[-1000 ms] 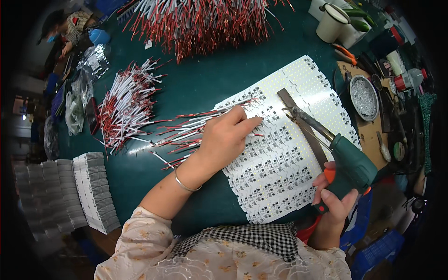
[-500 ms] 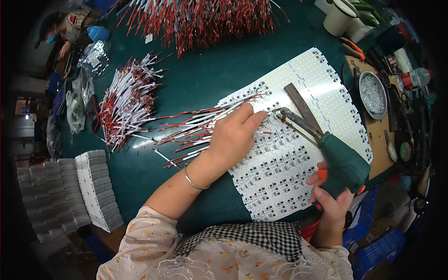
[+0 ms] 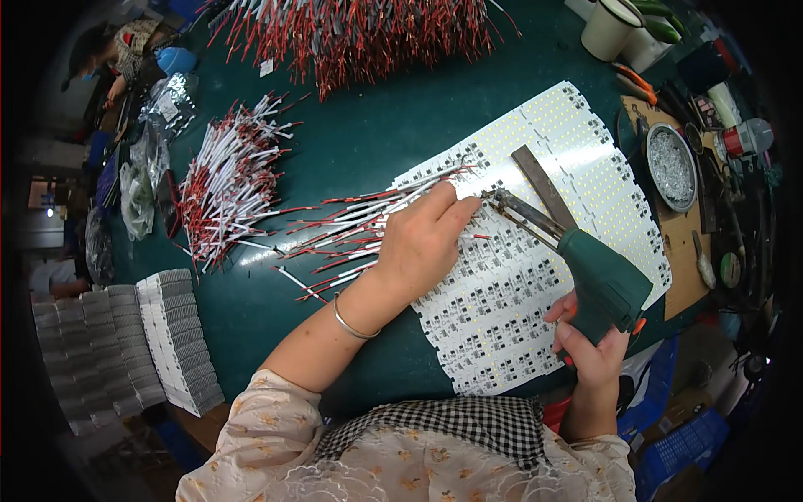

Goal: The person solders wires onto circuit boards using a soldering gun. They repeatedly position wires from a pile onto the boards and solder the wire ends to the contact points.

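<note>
My right hand (image 3: 590,347) grips the handle of a dark green soldering gun (image 3: 604,280) with an orange trigger. Its metal tip touches or hovers just above a sheet of white LED circuit boards (image 3: 502,309), close to my left fingertips. My left hand (image 3: 422,238) is closed over the sheet, thumb and finger pinched on a thin wire that the fingers mostly hide. Around and under that hand, red and white wires (image 3: 343,238) fan out to the left. A dark flat metal bar (image 3: 544,186) lies across the boards beyond the gun's tip.
A pile of short wires (image 3: 234,180) lies left, and a larger bundle (image 3: 360,42) at the back. Stacked boards (image 3: 171,343) stand near left. Right are a metal bowl (image 3: 694,188), orange-handled pliers (image 3: 637,84) and a cream mug (image 3: 609,32). Another person (image 3: 125,54) is far left.
The soldering gun and my right hand have shifted slightly left, its tip moving closer to my left fingertips. The left hand stays almost where it was.
</note>
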`<state>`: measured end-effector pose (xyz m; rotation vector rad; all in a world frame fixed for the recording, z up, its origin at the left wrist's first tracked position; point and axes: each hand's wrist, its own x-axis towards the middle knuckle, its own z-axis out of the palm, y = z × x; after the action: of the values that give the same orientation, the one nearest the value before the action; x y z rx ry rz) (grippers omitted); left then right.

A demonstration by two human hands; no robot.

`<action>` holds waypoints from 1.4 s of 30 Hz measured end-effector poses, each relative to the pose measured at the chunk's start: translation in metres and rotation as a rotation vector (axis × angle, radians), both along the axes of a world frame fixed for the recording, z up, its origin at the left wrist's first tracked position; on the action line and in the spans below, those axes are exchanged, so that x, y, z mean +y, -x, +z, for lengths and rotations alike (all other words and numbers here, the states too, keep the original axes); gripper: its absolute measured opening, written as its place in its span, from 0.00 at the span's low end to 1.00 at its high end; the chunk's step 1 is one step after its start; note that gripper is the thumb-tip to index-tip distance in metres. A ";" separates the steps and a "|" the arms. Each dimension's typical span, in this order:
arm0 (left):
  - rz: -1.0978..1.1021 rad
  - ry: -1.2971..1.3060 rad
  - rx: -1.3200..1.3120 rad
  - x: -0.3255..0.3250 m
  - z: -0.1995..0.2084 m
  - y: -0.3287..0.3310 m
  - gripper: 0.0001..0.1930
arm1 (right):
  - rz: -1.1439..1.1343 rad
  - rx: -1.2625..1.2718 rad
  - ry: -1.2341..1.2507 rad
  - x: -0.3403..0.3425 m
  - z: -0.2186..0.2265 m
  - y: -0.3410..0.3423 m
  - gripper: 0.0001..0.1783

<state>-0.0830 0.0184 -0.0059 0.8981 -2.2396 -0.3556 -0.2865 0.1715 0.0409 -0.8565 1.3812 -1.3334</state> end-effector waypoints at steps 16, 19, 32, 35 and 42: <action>-0.007 0.028 0.004 0.000 0.002 0.001 0.15 | -0.153 -0.034 0.031 -0.001 0.013 0.004 0.35; 0.000 0.037 -0.004 0.000 0.002 0.001 0.15 | -0.146 -0.035 0.020 0.003 0.016 0.003 0.34; -0.154 -0.134 0.123 -0.012 -0.002 -0.003 0.22 | -0.033 -0.087 0.029 0.019 0.007 0.007 0.31; -0.153 -0.123 0.121 -0.012 -0.002 -0.003 0.22 | -0.037 -0.095 0.020 0.020 0.007 0.004 0.30; -0.160 -0.090 0.116 -0.009 -0.004 -0.005 0.21 | 0.050 -0.014 0.008 0.028 -0.007 0.006 0.23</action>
<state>-0.0776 0.0090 -0.0100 0.7257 -2.2073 -0.5715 -0.2920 0.1996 0.0335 -0.8804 1.3361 -1.3055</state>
